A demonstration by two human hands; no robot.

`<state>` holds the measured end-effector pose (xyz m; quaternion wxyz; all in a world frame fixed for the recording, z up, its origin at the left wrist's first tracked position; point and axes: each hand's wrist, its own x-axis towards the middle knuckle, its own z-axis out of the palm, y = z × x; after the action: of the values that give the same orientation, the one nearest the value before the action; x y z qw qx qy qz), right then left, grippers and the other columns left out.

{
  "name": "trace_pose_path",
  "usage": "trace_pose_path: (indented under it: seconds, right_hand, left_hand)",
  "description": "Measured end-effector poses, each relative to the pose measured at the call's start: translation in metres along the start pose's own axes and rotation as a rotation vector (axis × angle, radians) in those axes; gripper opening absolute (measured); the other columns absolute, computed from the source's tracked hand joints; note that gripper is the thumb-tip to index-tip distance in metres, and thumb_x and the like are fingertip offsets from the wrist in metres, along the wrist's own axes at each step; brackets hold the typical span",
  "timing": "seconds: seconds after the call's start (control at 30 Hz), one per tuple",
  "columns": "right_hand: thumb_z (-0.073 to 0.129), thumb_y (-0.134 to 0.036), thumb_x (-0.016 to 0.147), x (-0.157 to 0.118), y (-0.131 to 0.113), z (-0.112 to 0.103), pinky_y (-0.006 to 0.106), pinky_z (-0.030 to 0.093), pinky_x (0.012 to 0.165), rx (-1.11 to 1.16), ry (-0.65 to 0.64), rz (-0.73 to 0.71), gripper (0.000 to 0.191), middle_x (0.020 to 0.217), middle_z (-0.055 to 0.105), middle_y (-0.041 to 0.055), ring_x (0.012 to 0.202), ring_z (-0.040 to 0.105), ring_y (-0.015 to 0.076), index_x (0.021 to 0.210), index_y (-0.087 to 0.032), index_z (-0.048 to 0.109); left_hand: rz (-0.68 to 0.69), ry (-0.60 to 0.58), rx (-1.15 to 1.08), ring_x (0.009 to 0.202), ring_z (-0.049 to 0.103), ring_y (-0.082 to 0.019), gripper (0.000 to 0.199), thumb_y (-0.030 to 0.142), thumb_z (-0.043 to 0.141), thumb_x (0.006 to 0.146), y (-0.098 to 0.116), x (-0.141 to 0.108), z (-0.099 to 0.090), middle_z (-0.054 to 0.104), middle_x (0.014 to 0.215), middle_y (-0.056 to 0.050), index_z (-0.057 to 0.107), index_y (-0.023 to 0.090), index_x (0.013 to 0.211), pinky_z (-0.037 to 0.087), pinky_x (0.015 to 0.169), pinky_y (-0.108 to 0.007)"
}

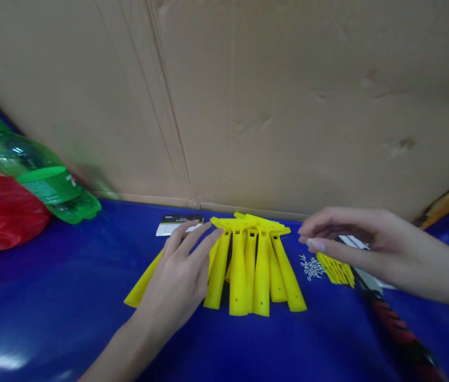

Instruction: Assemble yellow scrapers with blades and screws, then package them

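Several yellow plastic T-shaped handles (261, 270) lie fanned out in a pile on the blue table (89, 297). Over the left side of the pile, my left hand (182, 268) is open with its fingers spread, the fingertips at the handles' heads; whether they touch cannot be made out. My right hand (363, 246) hovers to the right, fingers loosely curved and thumb apart from them, with nothing visible in between. Below its thumb lie thin yellow sticks (335, 269) in a bunch and a scatter of small metal screws or rings (312, 267).
A utility-knife-like tool with a red and black grip (397, 323) lies at the right. Behind my left fingers is a black and white card (172, 224). A green bottle (49, 180) leans beside a red plastic bag (3, 215). Cardboard (248, 106) stands along the back.
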<state>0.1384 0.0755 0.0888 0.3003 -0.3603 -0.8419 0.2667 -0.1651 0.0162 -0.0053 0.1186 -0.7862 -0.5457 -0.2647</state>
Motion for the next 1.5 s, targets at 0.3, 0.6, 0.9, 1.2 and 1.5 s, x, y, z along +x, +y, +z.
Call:
trace_pose_path:
  seconds: [0.3, 0.6, 0.9, 1.2, 1.5]
  right_hand:
    - [0.065, -0.052, 0.093, -0.025, -0.008, -0.049, 0.031, 0.059, 0.067, -0.206, -0.175, 0.115, 0.033, 0.093, 0.080, 0.0048, 0.078, 0.075, 0.0207, 0.104, -0.024, 0.079]
    - [0.059, -0.049, 0.096, -0.051, 0.034, -0.091, 0.027, 0.049, 0.058, -0.411, -0.335, 0.264, 0.033, 0.082, 0.078, 0.0042, 0.068, 0.070, 0.0191, 0.106, -0.024, 0.077]
    - [0.063, -0.048, 0.090, -0.052, 0.041, -0.096, 0.028, 0.049, 0.064, -0.426, -0.335, 0.310, 0.032, 0.101, 0.080, 0.0063, 0.084, 0.072, 0.0230, 0.111, -0.027, 0.076]
    - [0.060, -0.050, 0.093, -0.054, 0.053, -0.098, 0.029, 0.051, 0.067, -0.432, -0.292, 0.281, 0.034, 0.095, 0.079, 0.0065, 0.085, 0.072, 0.0239, 0.112, -0.027, 0.075]
    - [0.062, -0.048, 0.094, -0.050, 0.057, -0.098, 0.029, 0.052, 0.064, -0.390, -0.301, 0.322, 0.036, 0.090, 0.080, 0.0069, 0.077, 0.073, 0.0216, 0.112, -0.021, 0.076]
  left_hand:
    - [0.247, -0.084, -0.131, 0.132, 0.049, -0.030, 0.035, 0.008, 0.046, 0.102, 0.030, 0.011, 0.005, 0.064, 0.135, -0.014, 0.064, 0.016, 0.131, 0.049, 0.112, -0.052]
    - [0.175, -0.636, 0.024, 0.106, 0.071, -0.029, 0.026, 0.027, 0.051, 0.103, 0.117, 0.085, 0.016, 0.077, 0.108, -0.009, 0.076, 0.023, 0.110, 0.057, 0.096, -0.046]
    - [-0.140, -0.593, 0.237, 0.098, 0.076, -0.044, 0.036, 0.028, 0.057, 0.097, 0.149, 0.111, 0.056, 0.078, 0.106, -0.024, 0.070, 0.011, 0.125, 0.058, 0.081, -0.052]
    - [-0.252, -0.488, 0.036, 0.087, 0.074, -0.034, 0.034, 0.026, 0.069, 0.076, 0.126, 0.119, 0.057, 0.077, 0.092, -0.012, 0.064, 0.017, 0.108, 0.050, 0.071, -0.038]
    - [-0.355, -0.457, -0.431, 0.044, 0.044, -0.013, 0.024, 0.038, 0.067, 0.070, 0.106, 0.125, 0.044, 0.048, 0.048, 0.010, 0.058, 0.025, 0.087, 0.027, 0.044, -0.026]
